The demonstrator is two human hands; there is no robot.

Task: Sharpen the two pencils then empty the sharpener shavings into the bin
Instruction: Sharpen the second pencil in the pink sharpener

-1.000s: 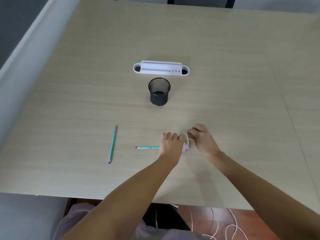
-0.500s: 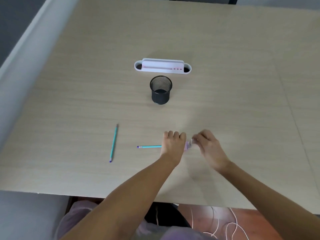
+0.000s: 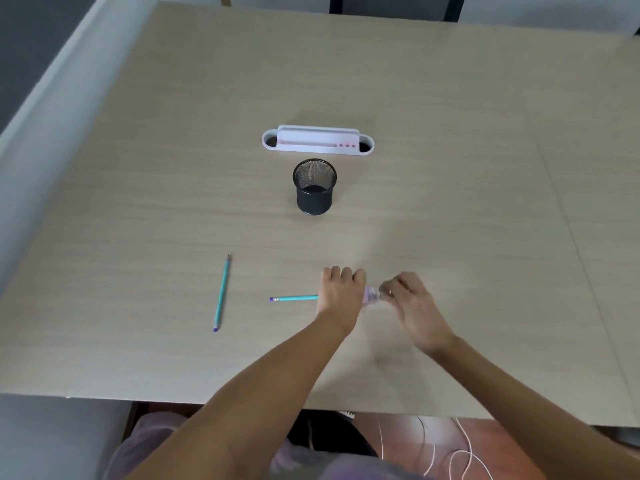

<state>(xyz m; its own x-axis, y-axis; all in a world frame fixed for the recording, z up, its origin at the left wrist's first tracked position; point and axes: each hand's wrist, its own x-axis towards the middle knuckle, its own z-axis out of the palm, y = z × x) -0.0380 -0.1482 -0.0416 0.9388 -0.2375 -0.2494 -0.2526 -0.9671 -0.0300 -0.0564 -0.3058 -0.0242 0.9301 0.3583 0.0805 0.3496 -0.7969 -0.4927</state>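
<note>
right hand (image 3: 412, 303) drawn rightward, sharpener (image 3: 371, 295) now exposed

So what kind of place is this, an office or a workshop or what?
Most likely an office or study desk: a wide light-wood table holding a black mesh pen cup, a white desk organiser and teal pencils, with cables on the floor beneath.

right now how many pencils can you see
2: one pencil lies loose on the table, off to the left; the other pencil is gripped in the left hand, at the sharpener.
</note>
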